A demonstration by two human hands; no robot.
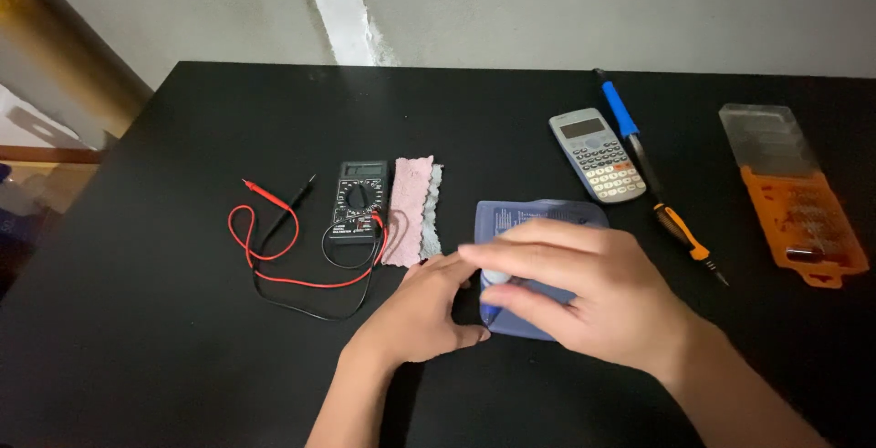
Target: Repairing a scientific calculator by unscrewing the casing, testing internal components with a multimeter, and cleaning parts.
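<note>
A blue-grey plastic cover, shaped like a calculator's slide case, lies flat on the black table in front of me. My right hand rests on top of it with fingers spread, hiding its lower half. My left hand touches the cover's left edge with its fingertips. What lies under my right palm is hidden.
A black multimeter with red and black leads sits at the left, beside a pink and grey cloth. A grey calculator, a blue-handled tool, an orange-handled screwdriver and an orange bit case lie to the right.
</note>
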